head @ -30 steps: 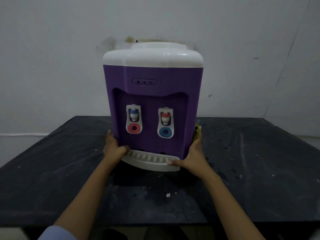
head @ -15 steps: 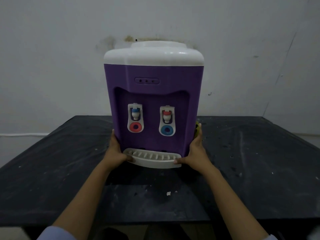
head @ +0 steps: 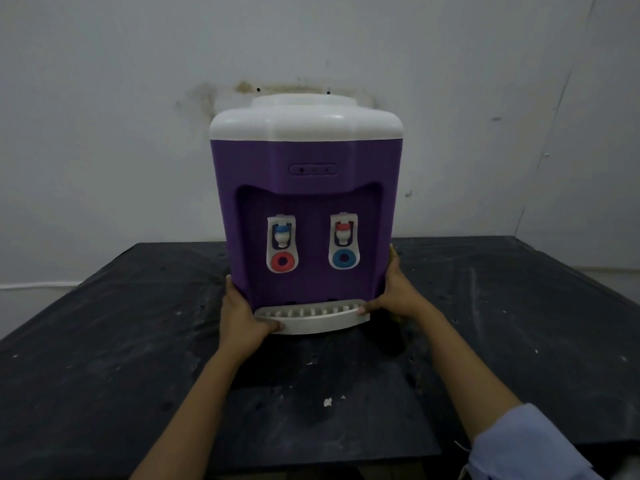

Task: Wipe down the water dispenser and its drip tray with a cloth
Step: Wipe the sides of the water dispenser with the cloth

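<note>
A purple water dispenser (head: 304, 188) with a white top stands on a black table (head: 104, 341), facing me. Its two taps sit over a white slotted drip tray (head: 311, 315) at the base. My left hand (head: 242, 313) grips the lower left corner, thumb on the tray's front edge. My right hand (head: 398, 292) clasps the lower right side, thumb on the tray's right end. A sliver of yellow-green cloth (head: 393, 252) shows between my right fingers and the dispenser's side; the rest of it is hidden.
A stained grey wall (head: 104, 116) rises close behind the dispenser. The black tabletop is scuffed and speckled, with a small white scrap (head: 327, 402) in front of the dispenser. The table's near edge (head: 311, 469) runs below my forearms.
With both hands on its base, the dispenser has turned slightly, so its front now faces me squarely. My left thumb has slid onto the tray's front edge.
</note>
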